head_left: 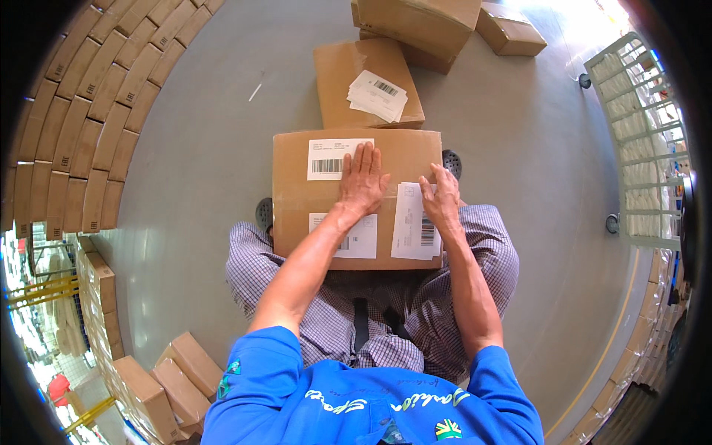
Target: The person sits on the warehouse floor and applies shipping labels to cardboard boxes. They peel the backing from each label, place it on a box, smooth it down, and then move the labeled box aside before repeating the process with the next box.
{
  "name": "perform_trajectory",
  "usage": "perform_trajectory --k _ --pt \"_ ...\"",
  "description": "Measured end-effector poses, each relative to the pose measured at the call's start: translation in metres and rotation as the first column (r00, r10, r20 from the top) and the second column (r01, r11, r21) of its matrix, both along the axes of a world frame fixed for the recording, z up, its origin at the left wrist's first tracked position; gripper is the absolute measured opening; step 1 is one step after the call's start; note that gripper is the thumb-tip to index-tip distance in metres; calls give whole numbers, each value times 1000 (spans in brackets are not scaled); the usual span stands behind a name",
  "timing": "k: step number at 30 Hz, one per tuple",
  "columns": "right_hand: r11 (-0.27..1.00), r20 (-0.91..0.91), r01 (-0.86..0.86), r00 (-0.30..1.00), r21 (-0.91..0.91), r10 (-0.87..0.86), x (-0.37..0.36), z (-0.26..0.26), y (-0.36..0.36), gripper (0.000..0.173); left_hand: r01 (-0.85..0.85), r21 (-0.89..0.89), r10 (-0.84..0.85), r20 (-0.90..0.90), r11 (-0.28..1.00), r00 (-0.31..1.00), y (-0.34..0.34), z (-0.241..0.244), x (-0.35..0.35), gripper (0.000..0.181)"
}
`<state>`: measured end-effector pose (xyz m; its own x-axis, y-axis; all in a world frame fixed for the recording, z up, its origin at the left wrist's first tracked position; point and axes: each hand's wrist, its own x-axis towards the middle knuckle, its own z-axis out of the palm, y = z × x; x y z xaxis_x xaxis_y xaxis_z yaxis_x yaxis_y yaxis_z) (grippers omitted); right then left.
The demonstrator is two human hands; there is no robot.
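A cardboard box point(356, 194) stands between my knees, its top facing me. My left hand point(362, 181) lies flat on it, palm down, over the right part of a white barcode label point(322, 161). A second white label point(356, 239) is on the near part of the top, partly behind my left forearm. At the box's right side my right hand point(442, 197) rests with bent fingers at the upper end of a small stack of printed labels point(410, 222); whether it grips them I cannot tell. Beyond, more loose labels point(378, 94) lie on another cardboard box point(361, 58).
More cartons point(423, 25) stand ahead, with a smaller one point(512, 28) to their right. Stacked cartons point(105, 94) form a wall at the left. A wheeled wire cage point(634, 150) stands at the right. Several cartons point(178, 384) lie at the lower left.
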<state>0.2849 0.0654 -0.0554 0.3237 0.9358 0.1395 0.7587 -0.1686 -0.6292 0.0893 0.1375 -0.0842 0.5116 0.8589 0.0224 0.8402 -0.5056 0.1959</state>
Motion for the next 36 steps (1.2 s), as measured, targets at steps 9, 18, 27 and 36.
perform_trajectory --k 9,18,27,36 --pt "963 -109 250 960 -98 -260 -9 -27 -72 64 -350 44 348 54 936 936 -6 -5 -93 65" --pt "944 -544 289 773 -157 -327 -4 -36 -94 49 -680 -80 672 270 729 689 -57 -3 -139 65" --pt "940 -663 327 683 -99 -307 -1 -59 -118 30 -798 -218 818 290 562 497 -119 10 -152 61" --pt "974 -71 215 975 70 -211 -41 -55 -132 64 -54 -104 73 181 993 981 -193 0 -41 82"
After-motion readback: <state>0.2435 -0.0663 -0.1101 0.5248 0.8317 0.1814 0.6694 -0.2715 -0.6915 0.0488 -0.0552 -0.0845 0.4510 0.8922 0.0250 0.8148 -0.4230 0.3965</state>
